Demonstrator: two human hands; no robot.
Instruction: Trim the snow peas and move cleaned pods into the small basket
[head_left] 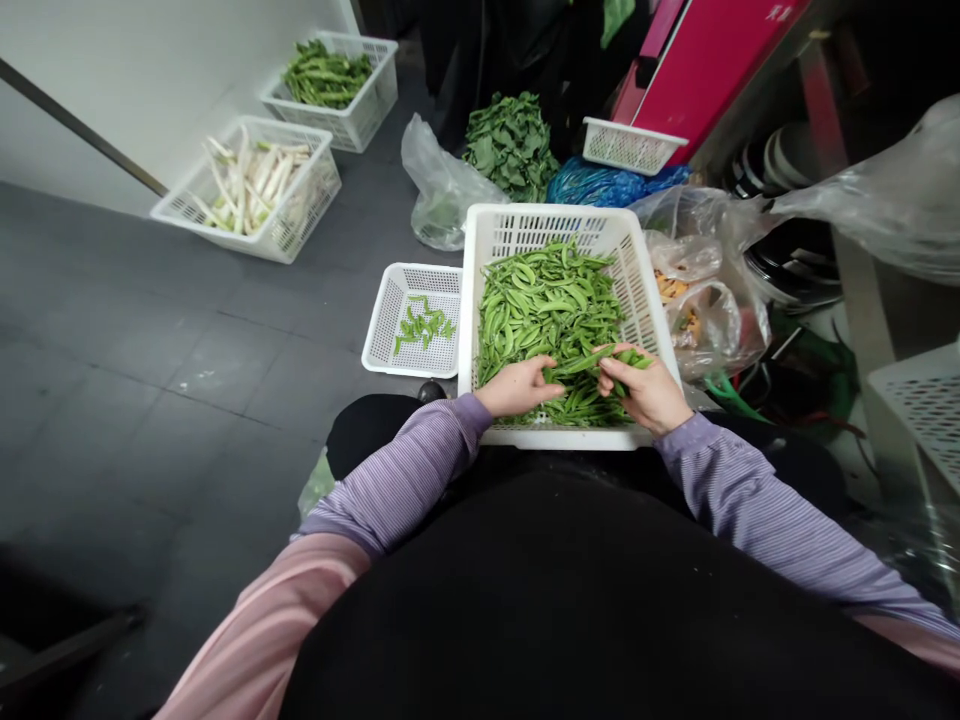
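Observation:
A white plastic basket (570, 438) in front of me holds a heap of green snow pea pods (536, 300). Over its right front part, my right hand (646, 388) is closed around several pods, one of which points left from the fingertips. My left hand (517, 388) hovers low at the heap, its thumb and forefinger apart around the area near that pod's tip. I see no pod clearly gripped in it. To the left, a small white tray (373, 335) contains a few pods or pod pieces.
On the floor at left stand baskets of white-stemmed vegetables (247, 185) and green stalks (326, 75). Behind the big basket are leafy greens (514, 145), a clear bag (442, 205) and a blue bag (600, 183). Clear plastic bags (697, 290) crowd its right side.

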